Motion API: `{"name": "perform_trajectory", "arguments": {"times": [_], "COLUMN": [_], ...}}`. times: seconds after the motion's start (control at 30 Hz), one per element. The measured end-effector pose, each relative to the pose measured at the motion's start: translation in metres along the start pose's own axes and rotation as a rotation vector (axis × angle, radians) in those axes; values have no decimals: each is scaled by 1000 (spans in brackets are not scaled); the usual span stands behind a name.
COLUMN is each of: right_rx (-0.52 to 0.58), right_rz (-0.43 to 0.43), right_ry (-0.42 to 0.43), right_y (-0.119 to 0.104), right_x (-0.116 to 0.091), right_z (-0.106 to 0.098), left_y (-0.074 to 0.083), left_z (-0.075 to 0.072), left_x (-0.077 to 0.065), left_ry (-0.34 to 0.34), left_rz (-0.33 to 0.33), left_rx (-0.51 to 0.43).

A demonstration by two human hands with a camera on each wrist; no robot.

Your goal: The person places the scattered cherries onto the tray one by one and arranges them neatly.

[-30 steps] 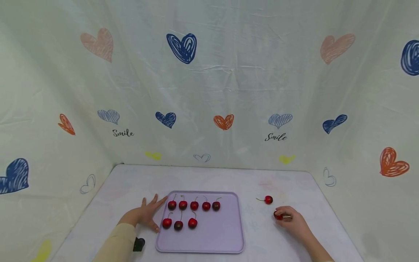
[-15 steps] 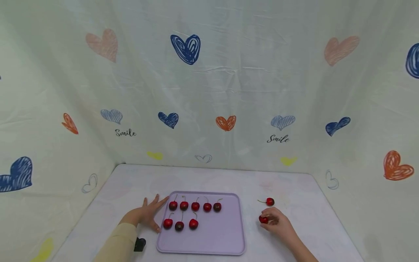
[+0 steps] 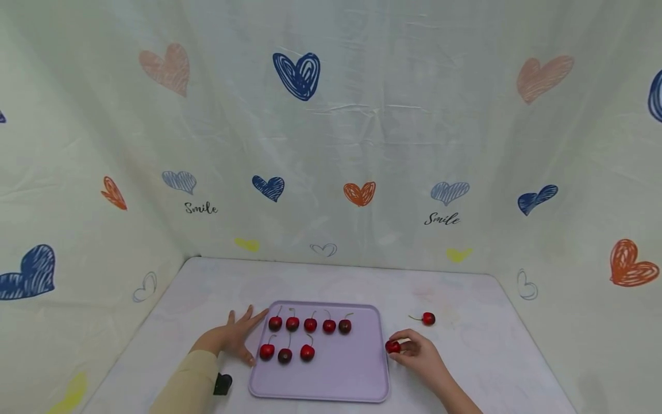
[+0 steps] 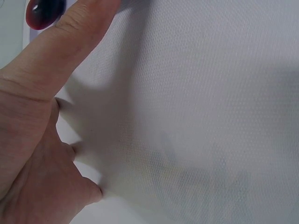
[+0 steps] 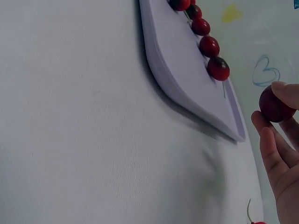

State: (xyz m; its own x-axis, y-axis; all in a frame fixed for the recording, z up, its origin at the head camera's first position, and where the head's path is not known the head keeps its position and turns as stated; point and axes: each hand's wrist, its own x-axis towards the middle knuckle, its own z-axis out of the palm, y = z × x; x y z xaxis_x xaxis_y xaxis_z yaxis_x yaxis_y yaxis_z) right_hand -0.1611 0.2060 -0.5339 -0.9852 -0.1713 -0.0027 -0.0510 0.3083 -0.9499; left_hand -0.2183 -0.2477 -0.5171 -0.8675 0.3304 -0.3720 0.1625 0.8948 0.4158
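My right hand [image 3: 418, 352] pinches a dark red cherry [image 3: 393, 347] between thumb and fingers, right at the right rim of a lilac tray [image 3: 357, 374]. The right wrist view shows this held cherry [image 5: 275, 105] above the table, its stem hidden. On the tray, a back row of several stemmed cherries [image 3: 310, 325] runs along the far side, and a front row of three cherries [image 3: 285, 356] sits at the left. My left hand [image 3: 235, 336] lies with fingers spread at the tray's left edge; in the left wrist view its thumb [image 4: 70, 42] reaches toward a cherry [image 4: 44, 13].
One loose cherry [image 3: 428, 318] with its stem pointing left lies on the white table [image 3: 450, 293], right of the tray. A small black object [image 3: 223, 383] is beside the left sleeve [image 3: 188, 382]. A heart-printed curtain [image 3: 331, 144] encloses the table's back and sides.
My right hand has carried the cherry leftward from the table's right side to the tray's right rim. The left hand stays at the tray's left edge. The whole view has shifted slightly.
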Motion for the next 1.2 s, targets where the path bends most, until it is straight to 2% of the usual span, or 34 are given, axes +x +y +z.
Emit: {"name": "perform_trajectory", "arguments": {"times": [0.47, 0.53, 0.6, 0.73, 1.0, 1.2], "right_rx": [102, 115, 132, 183, 214, 233], "right_rz": [-40, -76, -156, -213, -184, -33], "right_ry": [-55, -62, -69, -77, -3, 21], "right_y": [-11, -11, -9, -8, -8, -8], "right_x": [3, 3, 4, 4, 12, 16], "right_z": [41, 47, 55, 70, 103, 118], "left_y": [6, 6, 6, 5, 2, 3], "left_z": [-4, -4, -4, -2, -1, -1], "left_x": [0, 0, -1, -2, -2, -1], "left_ry": [-23, -21, -15, -7, -1, -4], "left_rz": [-55, -51, -45, -17, -11, -27], "left_rx": [1, 6, 4, -1, 0, 1]}}
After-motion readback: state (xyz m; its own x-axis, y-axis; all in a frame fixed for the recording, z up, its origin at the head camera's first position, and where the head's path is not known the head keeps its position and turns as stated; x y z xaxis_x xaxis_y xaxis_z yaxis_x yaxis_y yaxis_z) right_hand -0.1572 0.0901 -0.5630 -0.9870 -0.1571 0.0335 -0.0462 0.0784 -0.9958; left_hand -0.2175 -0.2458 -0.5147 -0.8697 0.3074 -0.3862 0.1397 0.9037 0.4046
